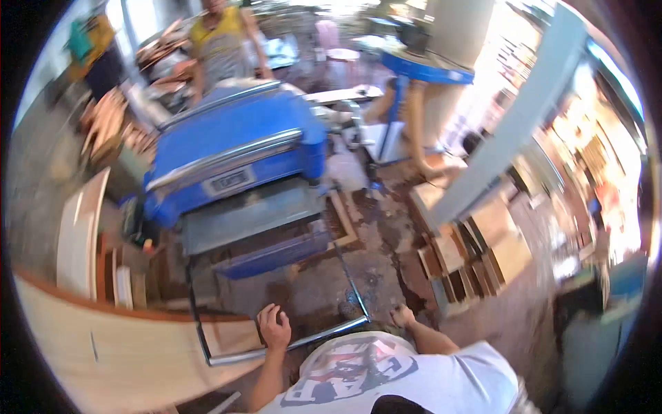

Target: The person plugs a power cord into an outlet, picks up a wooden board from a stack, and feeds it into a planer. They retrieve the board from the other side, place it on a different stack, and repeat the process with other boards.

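In front of me stands a large blue thickness planer (234, 131) with a grey metal bed (255, 215). A black frame reaches from it toward my waist and ends in a shiny metal roller bar (310, 339). My left hand (275, 327) hovers at this bar, fingers loosely bent and apart, holding nothing. Close beside it lies the end of a wooden board (233, 336), inside the frame. Off the bar's right end, my right hand (402, 316) hangs near my side, small and blurred, its fingers hard to make out.
A person (222, 41) in a yellow and grey top stands behind the planer. Pale panels (124, 352) lie at the left. Stacked wood blocks (476, 252) sit on the floor at the right, by a slanted grey post (514, 117). A duct hose (416, 127) hangs behind.
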{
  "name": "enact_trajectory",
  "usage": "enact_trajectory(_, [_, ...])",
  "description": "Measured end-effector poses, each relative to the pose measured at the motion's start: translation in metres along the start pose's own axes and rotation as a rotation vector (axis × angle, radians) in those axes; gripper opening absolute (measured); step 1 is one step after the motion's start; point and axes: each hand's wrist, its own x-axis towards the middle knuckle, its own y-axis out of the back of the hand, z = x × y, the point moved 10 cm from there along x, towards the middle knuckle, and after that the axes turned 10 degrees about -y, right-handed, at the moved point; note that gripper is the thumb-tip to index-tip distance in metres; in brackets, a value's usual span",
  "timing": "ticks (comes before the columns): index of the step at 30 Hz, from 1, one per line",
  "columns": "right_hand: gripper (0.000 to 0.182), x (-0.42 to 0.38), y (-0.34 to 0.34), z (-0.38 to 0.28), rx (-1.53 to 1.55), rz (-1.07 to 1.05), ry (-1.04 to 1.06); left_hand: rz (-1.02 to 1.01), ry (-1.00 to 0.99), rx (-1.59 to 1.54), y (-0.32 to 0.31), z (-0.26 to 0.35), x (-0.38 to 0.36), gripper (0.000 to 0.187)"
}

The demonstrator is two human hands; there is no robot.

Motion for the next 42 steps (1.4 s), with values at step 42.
enact_trajectory(42, [0.036, 0.041, 0.332, -0.26, 0.053, 0.554, 1.013, -0.234, 0.087, 0.298, -0.163, 0.226, -0.042, 0.059])
